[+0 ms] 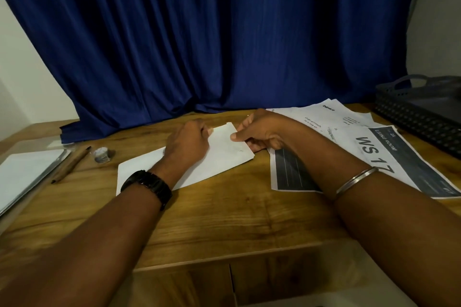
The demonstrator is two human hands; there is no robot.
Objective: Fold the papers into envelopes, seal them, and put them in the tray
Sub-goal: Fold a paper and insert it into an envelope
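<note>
On the wooden tabletop: half-folded white paper sheet, between both hands.
Left hand: fingers pinch the flap's edge.
Right hand: fingers clamp the flap.
Risk: uneven pull could skew the crease.
Dark perforated tray: far right.

Matt white paper lies on a smooth wood-grain table; perforated dark plastic tray.

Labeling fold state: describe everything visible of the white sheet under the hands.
The white sheet is plain paper lying askew on the wooden desk. Its far end is folded up into a flap with a notch. The left hand rests on it, gripping the flap's left edge; the right hand pinches the right edge.
</note>
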